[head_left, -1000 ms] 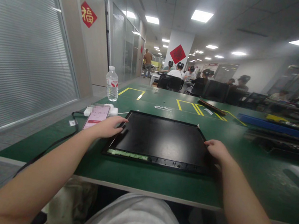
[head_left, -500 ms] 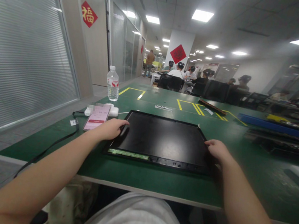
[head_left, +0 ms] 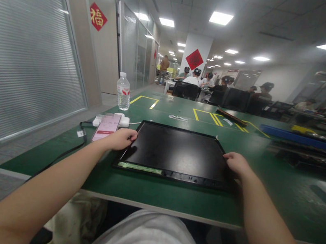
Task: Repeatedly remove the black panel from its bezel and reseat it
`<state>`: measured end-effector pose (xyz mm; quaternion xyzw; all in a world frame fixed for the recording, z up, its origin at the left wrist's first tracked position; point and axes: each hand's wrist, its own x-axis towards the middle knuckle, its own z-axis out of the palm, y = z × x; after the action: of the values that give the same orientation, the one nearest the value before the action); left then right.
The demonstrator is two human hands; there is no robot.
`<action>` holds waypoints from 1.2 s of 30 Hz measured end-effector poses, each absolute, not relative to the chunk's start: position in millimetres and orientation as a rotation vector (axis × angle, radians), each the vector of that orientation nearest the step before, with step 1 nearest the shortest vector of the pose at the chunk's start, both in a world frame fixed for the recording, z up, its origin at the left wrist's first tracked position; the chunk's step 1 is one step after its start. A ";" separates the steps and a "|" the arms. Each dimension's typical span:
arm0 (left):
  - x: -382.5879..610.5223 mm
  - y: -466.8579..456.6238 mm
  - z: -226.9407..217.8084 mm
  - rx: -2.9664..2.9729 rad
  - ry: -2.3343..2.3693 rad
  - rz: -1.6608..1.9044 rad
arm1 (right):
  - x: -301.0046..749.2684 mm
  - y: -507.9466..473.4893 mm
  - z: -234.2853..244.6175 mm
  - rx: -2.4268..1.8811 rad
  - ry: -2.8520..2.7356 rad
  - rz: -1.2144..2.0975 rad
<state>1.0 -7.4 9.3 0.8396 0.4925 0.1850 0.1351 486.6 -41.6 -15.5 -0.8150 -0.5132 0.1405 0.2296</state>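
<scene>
Fingers of the left hand point(head_left: 122, 140) are gripping the left edge of a black panel point(head_left: 177, 149), bunched narrow at the frame. The right hand point(head_left: 236, 162) is pinching the opposite edge, its thumb and forefinger set close at the rim, while its lower fingers are hiding in shadow, so how far they are reaching underneath cannot be told. Between both hands, directly in front of the person, the panel is lying face up on a green table point(head_left: 165, 197), its dark surface catching a pale patch of light. A green strip point(head_left: 139, 168) is showing along the left part of its near edge. Just beyond the left wrist, a phone point(head_left: 106, 127) is resting with its screen glowing, a white block point(head_left: 124, 122) sitting beside it and a dark cable point(head_left: 63, 155) trailing toward the near edge of the table. Farther back, a clear bottle point(head_left: 123, 92) is standing upright near the yellow tape point(head_left: 146, 97). Small pale pieces point(head_left: 178, 118) are lying beyond the panel, and a dark bar point(head_left: 231, 116) is lying farther right, near a curved white scrap point(head_left: 227, 122). A long blue piece point(head_left: 306, 140) is stretching along the right side, and people point(head_left: 193, 80) are sitting in the background
</scene>
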 end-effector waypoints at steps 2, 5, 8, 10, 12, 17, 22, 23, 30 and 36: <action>0.5 -7.1 9.2 2.417 1.400 0.542 | 486.4 -41.9 -15.3 -2.240 -1.415 0.381; -0.1 -6.7 8.8 2.392 1.388 0.545 | 486.9 -41.6 -15.7 -2.239 -1.418 0.372; -1.0 -5.8 8.1 2.365 1.393 0.553 | 487.2 -41.2 -15.9 -2.239 -1.427 0.351; -1.6 -4.9 7.4 2.362 1.389 0.561 | 486.6 -41.4 -15.5 -2.254 -1.423 0.355; -1.8 -4.3 6.7 2.369 1.387 0.568 | 485.7 -42.0 -14.8 -2.265 -1.411 0.374; 0.1 -5.9 6.2 2.378 1.413 0.588 | 486.4 -42.5 -15.5 -2.241 -1.400 0.398; 1.5 -7.9 6.6 2.355 1.437 0.586 | 491.9 -39.9 -19.6 -2.209 -1.403 0.411; 1.5 -8.0 6.4 2.351 1.446 0.590 | 492.5 -39.6 -20.0 -2.207 -1.405 0.407; 2.2 -5.8 3.4 2.402 1.579 0.658 | 487.8 -41.1 -16.0 -2.261 -1.404 0.397; 0.7 -3.2 2.5 2.398 1.556 0.649 | 488.5 -40.8 -17.9 -2.244 -1.383 0.418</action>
<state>0.7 -3.2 2.5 0.8134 0.5281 0.2201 0.1050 488.5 -40.8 -17.9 -0.8175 -0.5037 0.1524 0.2340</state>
